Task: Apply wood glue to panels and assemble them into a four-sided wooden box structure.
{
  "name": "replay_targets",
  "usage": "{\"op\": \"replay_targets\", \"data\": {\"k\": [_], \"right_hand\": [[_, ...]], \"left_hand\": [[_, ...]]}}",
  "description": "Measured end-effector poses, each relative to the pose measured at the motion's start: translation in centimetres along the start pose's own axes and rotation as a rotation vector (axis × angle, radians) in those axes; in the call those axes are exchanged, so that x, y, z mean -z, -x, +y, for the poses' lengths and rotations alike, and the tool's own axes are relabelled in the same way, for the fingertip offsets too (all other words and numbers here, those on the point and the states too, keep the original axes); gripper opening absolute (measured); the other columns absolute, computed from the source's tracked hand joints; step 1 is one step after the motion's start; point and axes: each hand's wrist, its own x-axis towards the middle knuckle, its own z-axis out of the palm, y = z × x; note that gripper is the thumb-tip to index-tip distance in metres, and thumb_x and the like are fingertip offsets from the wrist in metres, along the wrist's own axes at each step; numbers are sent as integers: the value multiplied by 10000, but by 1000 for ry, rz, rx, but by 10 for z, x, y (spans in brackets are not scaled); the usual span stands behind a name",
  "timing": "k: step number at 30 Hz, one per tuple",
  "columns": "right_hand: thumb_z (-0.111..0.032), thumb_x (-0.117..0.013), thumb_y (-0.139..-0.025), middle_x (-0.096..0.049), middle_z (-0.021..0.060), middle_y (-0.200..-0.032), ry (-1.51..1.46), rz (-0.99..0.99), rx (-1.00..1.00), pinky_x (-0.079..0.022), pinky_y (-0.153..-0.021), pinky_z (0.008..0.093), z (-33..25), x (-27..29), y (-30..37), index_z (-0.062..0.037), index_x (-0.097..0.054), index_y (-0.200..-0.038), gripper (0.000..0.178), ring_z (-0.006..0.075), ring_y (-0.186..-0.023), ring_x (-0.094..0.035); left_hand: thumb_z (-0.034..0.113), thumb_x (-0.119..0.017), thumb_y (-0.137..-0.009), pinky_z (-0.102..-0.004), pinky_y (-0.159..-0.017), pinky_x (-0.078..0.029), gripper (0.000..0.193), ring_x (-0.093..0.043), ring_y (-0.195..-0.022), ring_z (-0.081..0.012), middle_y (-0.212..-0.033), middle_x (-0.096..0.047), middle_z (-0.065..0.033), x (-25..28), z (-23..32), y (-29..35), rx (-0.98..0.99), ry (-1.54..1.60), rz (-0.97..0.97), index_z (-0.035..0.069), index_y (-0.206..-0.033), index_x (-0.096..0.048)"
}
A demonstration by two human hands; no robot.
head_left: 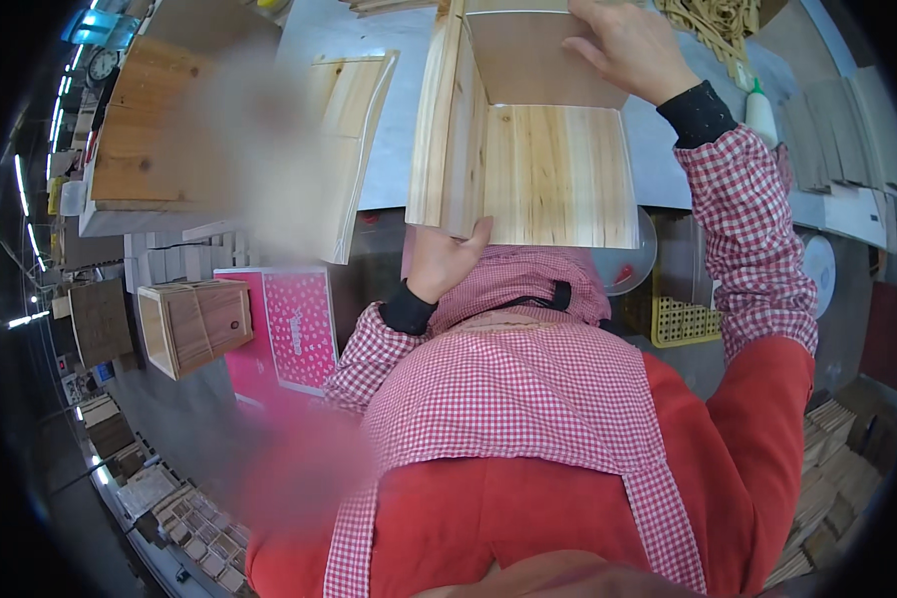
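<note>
Head view: both hands, left hand (447, 261) and right hand (631, 48), grip wooden box (528, 149).

- A woodworking workshop, of the kind where small boxes get put together by hand.
- An unfinished pale wooden box (528, 149) sits on a grey worktable (389, 149) at the far middle, with loose boards (354, 120) beside it.
- On the left stand a finished wooden crate (194, 324) and further stacked ones.
- Cut slats are piled at near right (832, 478).
- A glue bottle (760, 112) stands far right on the table.
- Strip lights (20, 189) run along the far left.
</note>
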Motion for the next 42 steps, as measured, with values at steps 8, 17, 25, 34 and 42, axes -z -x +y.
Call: {"op": "replay_targets", "data": {"k": [8,17,25,34,42], "right_hand": [[-263,-677,-807,-648,119,-744,-7,85,43,-473,-601,415,1,-5,1,-86,-591,-936,235,319,-698,-628],[-243,-681,-793,-631,119,-705,-48,55,16,-466,-585,416,-2,-4,-10,-86,-573,-884,211,318,-680,-622],[-269,-686,-799,-639,136,-809,-141,87,13,-497,-610,383,1,6,-21,-58,-591,-941,271,317,-721,-627],[-514,-577,-865,-664,159,-743,-757,643,-422,-506,-657,337,24,74,-163,52,-647,-838,570,240,-702,-651],[-745,-484,-792,-664,169,-783,-922,-185,-207,-528,-511,267,-109,64,-212,54,-657,-864,821,216,-685,-682]], "left_hand": [[92,-652,-778,-399,-844,-475,359,-598,-966,-370,-1021,-611,-229,3,4,-2,-23,-16,4,-43,-1101,-576],[105,-646,-782,-418,-873,-457,363,-571,-1003,-397,-1053,-595,-240,4,3,-7,7,-39,-3,-38,-1107,-569],[184,-647,-822,-394,-902,-463,453,-586,-1042,-347,-1131,-589,-221,-7,-33,7,-157,-191,-3,-31,-1204,-533],[98,-684,-754,-372,-831,-499,500,-615,-992,-342,-1160,-577,-242,14,-19,13,80,-42,-295,-48,-1200,-511],[20,-635,-796,-370,-1026,-403,769,-478,-1247,-271,-1361,-435,-176,48,-20,41,136,188,-232,30,-1444,-222]]}}
